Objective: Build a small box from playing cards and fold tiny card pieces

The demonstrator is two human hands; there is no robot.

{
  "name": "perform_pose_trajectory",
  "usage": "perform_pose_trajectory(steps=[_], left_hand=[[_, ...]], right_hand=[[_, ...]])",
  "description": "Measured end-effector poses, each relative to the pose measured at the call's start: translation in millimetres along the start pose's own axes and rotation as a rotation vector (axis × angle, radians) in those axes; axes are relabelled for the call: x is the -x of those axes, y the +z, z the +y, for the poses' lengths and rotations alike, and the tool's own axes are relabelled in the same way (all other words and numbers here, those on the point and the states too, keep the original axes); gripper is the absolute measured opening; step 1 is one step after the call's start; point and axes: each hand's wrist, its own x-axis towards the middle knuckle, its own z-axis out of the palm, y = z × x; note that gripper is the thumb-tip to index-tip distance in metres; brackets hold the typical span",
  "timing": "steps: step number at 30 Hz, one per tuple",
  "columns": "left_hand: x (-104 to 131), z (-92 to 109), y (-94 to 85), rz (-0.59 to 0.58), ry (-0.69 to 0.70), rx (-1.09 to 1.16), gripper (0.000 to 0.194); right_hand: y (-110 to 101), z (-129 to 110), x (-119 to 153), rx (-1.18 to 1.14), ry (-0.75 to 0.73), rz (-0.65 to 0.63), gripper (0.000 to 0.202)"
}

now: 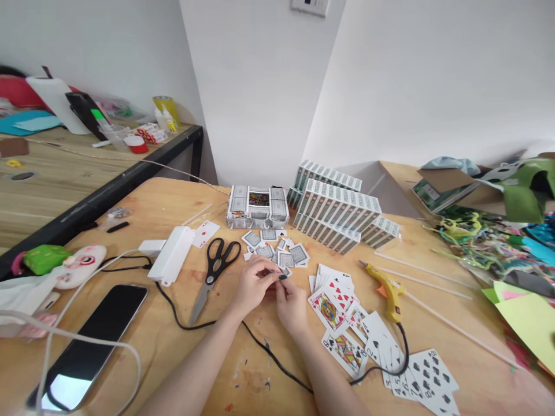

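My left hand (258,281) and my right hand (291,305) meet at the fingertips above the wooden table, both closed in a pinch. A small piece of patterned playing card (284,270) shows at the fingertips, mostly covered by them. Just beyond lie several small cut card pieces (265,251) with grey backs. Behind these stands a box-like model covered in playing cards (259,208), with a dark opening in its middle. Black-handled scissors (211,277) lie slightly open left of my left hand. Face-up playing cards (332,306) are spread right of my right hand.
A yellow glue gun (388,289) lies at the right, its black cable crossing under my forearms. Stacked card boxes (336,211) stand at the back. Clear sticks (459,326), pipe cleaners (481,245) and coloured paper lie farther right. A phone (93,341) and white power strip (173,254) are left.
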Motion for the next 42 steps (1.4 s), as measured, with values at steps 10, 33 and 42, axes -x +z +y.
perform_pose_trajectory(steps=[10,33,42], left_hand=[[0.3,-3.5,1.7,0.021,-0.075,0.099,0.008],[1.4,2.4,6.4,0.159,-0.292,0.179,0.016],[6.4,-2.0,11.9,0.082,-0.162,0.040,0.023]], right_hand=[[-0.8,-2.4,0.9,0.041,-0.062,-0.026,0.027],[-2.8,0.6,-4.8,-0.258,0.157,-0.105,0.033],[-9.3,7.2,-13.6,-0.298,0.198,0.175,0.038]])
